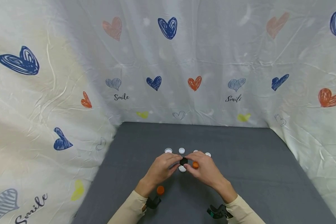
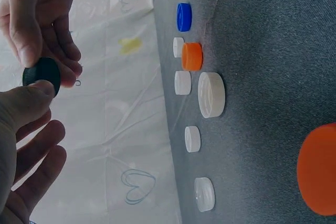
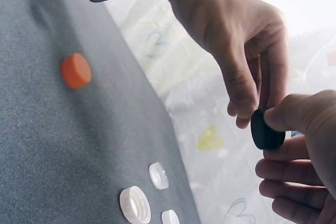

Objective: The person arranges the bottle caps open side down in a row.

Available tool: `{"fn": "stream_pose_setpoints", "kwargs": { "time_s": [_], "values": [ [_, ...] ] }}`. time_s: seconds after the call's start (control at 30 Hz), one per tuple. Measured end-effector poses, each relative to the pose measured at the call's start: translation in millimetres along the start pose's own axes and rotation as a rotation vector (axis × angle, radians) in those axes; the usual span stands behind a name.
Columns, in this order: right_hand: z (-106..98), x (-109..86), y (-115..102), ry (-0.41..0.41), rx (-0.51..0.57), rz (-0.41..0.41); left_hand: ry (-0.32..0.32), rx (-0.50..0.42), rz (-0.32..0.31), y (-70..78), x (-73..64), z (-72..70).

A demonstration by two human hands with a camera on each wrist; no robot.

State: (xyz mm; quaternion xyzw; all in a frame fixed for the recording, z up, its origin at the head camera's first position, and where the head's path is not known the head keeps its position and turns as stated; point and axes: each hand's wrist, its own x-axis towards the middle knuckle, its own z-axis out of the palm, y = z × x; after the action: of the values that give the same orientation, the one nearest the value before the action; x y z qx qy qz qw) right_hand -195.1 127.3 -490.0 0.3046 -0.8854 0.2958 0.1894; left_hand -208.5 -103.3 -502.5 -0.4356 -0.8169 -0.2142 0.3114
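Note:
A black ridged bottle cap (image 1: 183, 161) is held up above the table between both hands. My left hand (image 1: 163, 167) pinches it, its thumb lying on the cap's face in the left wrist view, the other fingers spread loosely. From the opposite side my right hand (image 1: 205, 170) grips the same cap (image 3: 266, 131) between thumb and forefinger. Beneath the hands, a white bottle cap (image 1: 182, 169) lies on the table. An orange cap (image 1: 195, 165) shows by the right hand's fingers, and another orange cap (image 1: 160, 190) sits near the left wrist.
Several white caps, among them one (image 1: 168, 150) at the left and one (image 1: 181, 151) in the middle, lie beyond the hands on the grey table (image 1: 240, 149). The left wrist view also shows a blue cap (image 2: 184, 17). A heart-printed curtain (image 1: 184, 62) surrounds the table.

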Motion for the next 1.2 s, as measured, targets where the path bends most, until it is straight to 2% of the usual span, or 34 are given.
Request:
{"fn": "stream_pose_setpoints", "kwargs": {
  "time_s": [0.13,0.27,0.37,0.63,0.87,1.07,1.2],
  "values": [
    [-0.6,-0.2,1.1,0.005,0.01,-0.01,0.018,-0.008,0.014,-0.4,0.6,-0.1],
    [-2.0,-0.7,3.1,0.042,0.001,-0.029,-0.004,-0.027,-0.036,0.0,-0.5,1.3],
    [-4.1,-1.4,4.9,0.071,-0.002,-0.059,-0.022,-0.082,-0.11,0.7,-1.0,1.7],
    [-4.2,-2.8,10.3,0.101,0.001,-0.196,-0.083,-0.355,-0.356,2.7,0.5,0.3],
    [0.0,-2.7,6.5,0.091,0.012,-0.252,-0.168,-0.498,-0.475,2.9,-0.5,-3.5],
    [3.6,-3.4,6.7,0.099,-0.012,-0.271,-0.231,-0.542,-0.524,3.3,0.0,-6.3],
    [3.9,-4.7,8.0,0.1,-0.034,-0.254,-0.213,-0.511,-0.483,3.0,-0.2,-7.4]
  ]
}}
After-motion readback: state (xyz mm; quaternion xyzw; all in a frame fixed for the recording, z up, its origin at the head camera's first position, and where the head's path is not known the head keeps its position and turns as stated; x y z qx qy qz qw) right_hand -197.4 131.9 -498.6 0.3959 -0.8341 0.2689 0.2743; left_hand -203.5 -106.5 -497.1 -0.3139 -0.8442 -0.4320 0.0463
